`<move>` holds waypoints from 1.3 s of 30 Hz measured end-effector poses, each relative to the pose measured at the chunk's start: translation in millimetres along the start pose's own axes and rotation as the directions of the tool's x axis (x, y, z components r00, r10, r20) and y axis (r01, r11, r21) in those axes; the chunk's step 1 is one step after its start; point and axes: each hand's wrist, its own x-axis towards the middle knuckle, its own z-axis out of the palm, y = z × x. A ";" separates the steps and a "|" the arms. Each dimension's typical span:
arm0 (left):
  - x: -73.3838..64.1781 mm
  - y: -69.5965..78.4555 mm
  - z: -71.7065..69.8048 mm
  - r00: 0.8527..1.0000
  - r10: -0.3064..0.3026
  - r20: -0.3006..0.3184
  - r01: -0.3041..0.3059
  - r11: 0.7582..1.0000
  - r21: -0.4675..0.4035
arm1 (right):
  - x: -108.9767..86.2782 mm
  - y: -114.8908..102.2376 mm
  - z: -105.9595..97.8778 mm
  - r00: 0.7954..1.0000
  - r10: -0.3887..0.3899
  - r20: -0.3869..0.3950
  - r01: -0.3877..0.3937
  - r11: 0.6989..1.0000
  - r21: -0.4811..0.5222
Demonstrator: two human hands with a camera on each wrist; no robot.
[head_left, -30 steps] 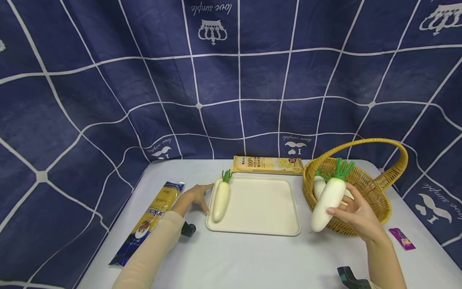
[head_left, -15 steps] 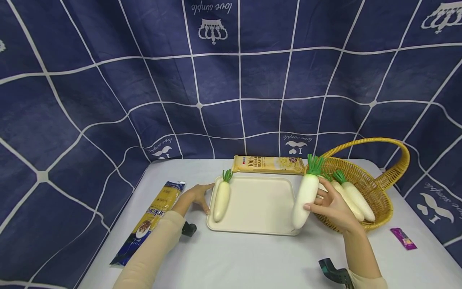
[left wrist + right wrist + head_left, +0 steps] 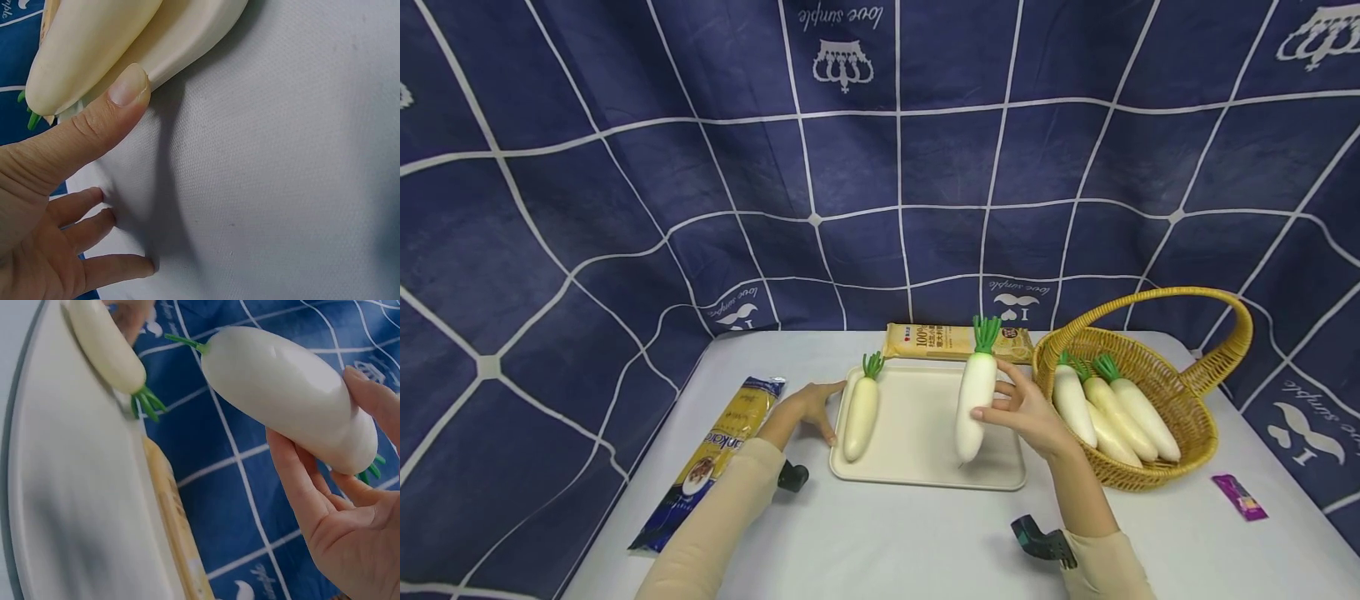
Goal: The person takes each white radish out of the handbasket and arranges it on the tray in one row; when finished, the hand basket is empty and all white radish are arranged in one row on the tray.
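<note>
My right hand (image 3: pixel 1028 417) pinches a white radish (image 3: pixel 976 392) with green leaves between thumb and fingers. It holds the radish nearly upright over the right half of a cream tray (image 3: pixel 917 450). The right wrist view shows the thumb on one side of the held radish (image 3: pixel 287 394) and fingers on the other. A second, yellowish radish (image 3: pixel 861 421) lies along the tray's left side. Beside that edge is my left hand (image 3: pixel 808 408), its fingers spread. In the left wrist view, the left thumb (image 3: pixel 128 87) rests at the tray rim (image 3: pixel 203 44).
A wicker basket (image 3: pixel 1198 454) with a tall handle stands at the right, several radishes (image 3: pixel 1142 417) inside. Behind the tray lies a yellow noodle packet (image 3: pixel 917 342). A blue-and-gold packet (image 3: pixel 715 454) is by the left forearm; a small purple sachet (image 3: pixel 1238 497) lies far right.
My right hand has carried the white radish leftward from the basket to above the tray, turning it more upright. My left hand has stayed at the tray's edge.
</note>
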 end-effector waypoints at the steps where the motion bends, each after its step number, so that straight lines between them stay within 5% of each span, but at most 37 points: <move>1: -0.1 0.0 0.1 1.000 0.000 0.000 0.000 1.000 -0.002 | 2.7 1.2 2.7 1.000 0.016 0.002 -0.016 1.000 0.004; 29: -0.9 2.2 -1.6 1.000 -0.004 0.005 0.004 1.000 0.001 | 67.8 50.3 61.7 0.976 0.196 -0.099 -0.194 0.980 0.031; 39: -2.9 3.0 -1.1 1.000 -0.008 0.003 0.008 1.000 -0.009 | 79.5 67.8 79.4 0.969 0.235 -0.075 -0.232 0.972 0.041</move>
